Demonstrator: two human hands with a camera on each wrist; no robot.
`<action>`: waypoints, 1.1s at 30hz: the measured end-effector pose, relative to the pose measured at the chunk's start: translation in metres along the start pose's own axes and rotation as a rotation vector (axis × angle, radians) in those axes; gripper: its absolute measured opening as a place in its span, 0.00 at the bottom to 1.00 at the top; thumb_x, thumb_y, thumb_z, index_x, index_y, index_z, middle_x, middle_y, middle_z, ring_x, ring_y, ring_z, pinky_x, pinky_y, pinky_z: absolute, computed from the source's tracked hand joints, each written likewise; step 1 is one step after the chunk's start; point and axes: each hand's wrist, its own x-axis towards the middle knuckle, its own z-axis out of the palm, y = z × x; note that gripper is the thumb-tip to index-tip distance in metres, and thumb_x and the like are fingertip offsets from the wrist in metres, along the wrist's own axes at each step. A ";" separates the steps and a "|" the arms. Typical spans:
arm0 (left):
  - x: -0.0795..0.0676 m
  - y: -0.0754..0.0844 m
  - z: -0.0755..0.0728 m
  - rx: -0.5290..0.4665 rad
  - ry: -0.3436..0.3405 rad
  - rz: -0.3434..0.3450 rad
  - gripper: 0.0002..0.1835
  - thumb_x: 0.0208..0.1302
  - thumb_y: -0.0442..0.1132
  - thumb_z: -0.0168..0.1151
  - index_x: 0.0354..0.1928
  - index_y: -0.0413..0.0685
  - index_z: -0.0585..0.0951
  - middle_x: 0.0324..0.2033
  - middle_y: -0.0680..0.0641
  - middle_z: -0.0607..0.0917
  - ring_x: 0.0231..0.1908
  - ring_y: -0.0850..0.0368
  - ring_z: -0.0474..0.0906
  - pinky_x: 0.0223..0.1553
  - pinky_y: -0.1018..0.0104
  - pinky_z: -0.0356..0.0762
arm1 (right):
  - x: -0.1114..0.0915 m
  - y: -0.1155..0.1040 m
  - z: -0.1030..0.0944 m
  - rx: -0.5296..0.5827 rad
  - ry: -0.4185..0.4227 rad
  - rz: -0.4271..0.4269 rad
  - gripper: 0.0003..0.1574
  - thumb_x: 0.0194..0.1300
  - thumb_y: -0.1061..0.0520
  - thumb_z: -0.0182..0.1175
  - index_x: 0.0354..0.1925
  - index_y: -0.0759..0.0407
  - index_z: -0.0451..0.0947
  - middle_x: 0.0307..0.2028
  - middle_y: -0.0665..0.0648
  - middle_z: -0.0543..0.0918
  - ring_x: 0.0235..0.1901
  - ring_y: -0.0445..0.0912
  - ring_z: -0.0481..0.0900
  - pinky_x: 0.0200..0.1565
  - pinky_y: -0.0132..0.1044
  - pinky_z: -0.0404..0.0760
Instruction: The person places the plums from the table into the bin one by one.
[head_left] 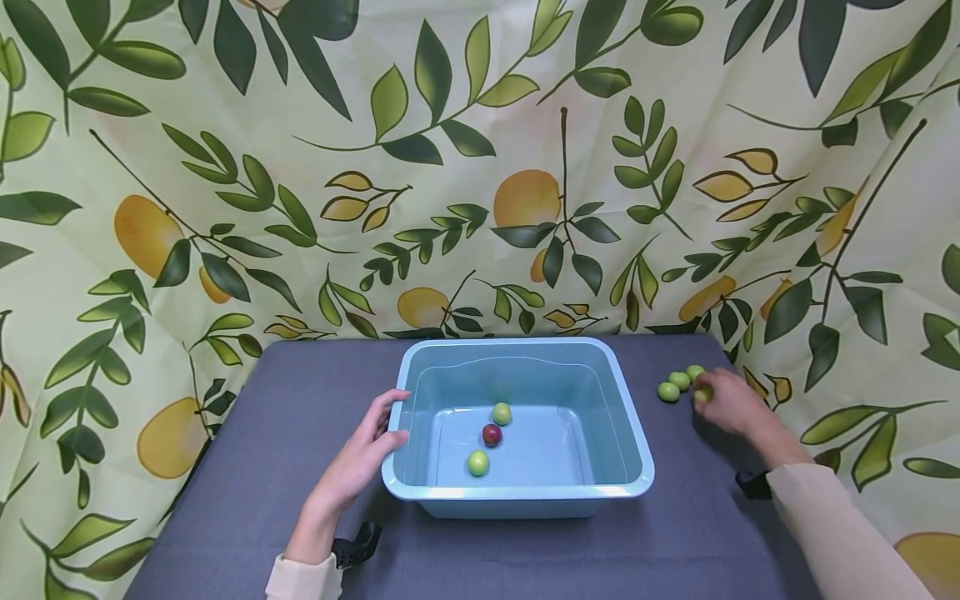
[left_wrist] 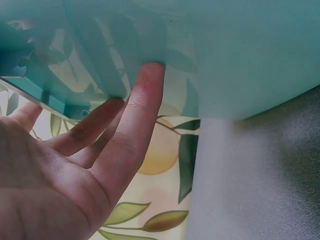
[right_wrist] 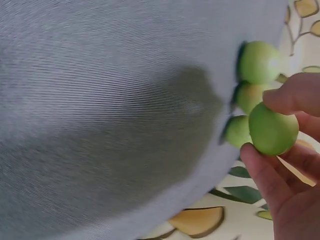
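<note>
A light blue plastic basin stands in the middle of the table. Inside it lie one small dark red fruit and two small round green fruits. At the basin's left side is my left hand, its fairly straight fingertips touching the wall, seen closely in the left wrist view. Out to the right, my right hand pinches a small round green fruit between thumb and fingers. Three more green fruits sit in a row right beside it on the table.
Dark grey-blue cloth covers the table. Behind it and along both sides hangs a pale curtain printed with leaves and orange fruit. The row of fruits lies near the table's right edge.
</note>
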 end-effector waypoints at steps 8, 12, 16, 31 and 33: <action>0.000 0.000 -0.001 0.010 0.002 0.001 0.27 0.73 0.37 0.54 0.71 0.62 0.63 0.62 0.36 0.71 0.55 0.39 0.74 0.50 0.52 0.77 | 0.006 -0.020 -0.016 -0.017 0.073 -0.074 0.16 0.49 0.65 0.67 0.39 0.70 0.83 0.34 0.62 0.79 0.32 0.54 0.75 0.34 0.48 0.73; 0.000 0.000 -0.001 0.011 -0.004 0.008 0.27 0.73 0.37 0.53 0.71 0.61 0.63 0.62 0.36 0.71 0.55 0.40 0.74 0.50 0.53 0.77 | 0.008 -0.029 -0.023 -0.014 0.093 -0.114 0.15 0.48 0.66 0.67 0.38 0.71 0.82 0.33 0.61 0.78 0.31 0.53 0.74 0.34 0.48 0.72; 0.000 0.000 -0.001 0.011 -0.006 0.007 0.28 0.73 0.37 0.54 0.71 0.61 0.63 0.62 0.36 0.71 0.55 0.40 0.74 0.50 0.52 0.77 | 0.010 -0.037 -0.030 -0.020 0.111 -0.143 0.14 0.47 0.67 0.68 0.36 0.70 0.82 0.32 0.61 0.77 0.30 0.52 0.72 0.33 0.47 0.71; 0.000 0.001 -0.001 0.005 -0.014 0.021 0.27 0.73 0.38 0.53 0.71 0.59 0.63 0.63 0.35 0.70 0.55 0.39 0.73 0.50 0.52 0.77 | 0.015 -0.080 -0.060 -0.051 0.181 -0.219 0.12 0.49 0.67 0.67 0.36 0.66 0.82 0.37 0.62 0.79 0.35 0.57 0.73 0.36 0.50 0.70; 0.000 0.001 -0.001 0.004 -0.020 0.027 0.27 0.73 0.38 0.53 0.71 0.58 0.63 0.63 0.34 0.69 0.56 0.39 0.73 0.50 0.52 0.77 | 0.016 -0.087 -0.063 -0.054 0.203 -0.257 0.12 0.48 0.67 0.67 0.36 0.66 0.82 0.36 0.61 0.80 0.36 0.58 0.74 0.39 0.52 0.71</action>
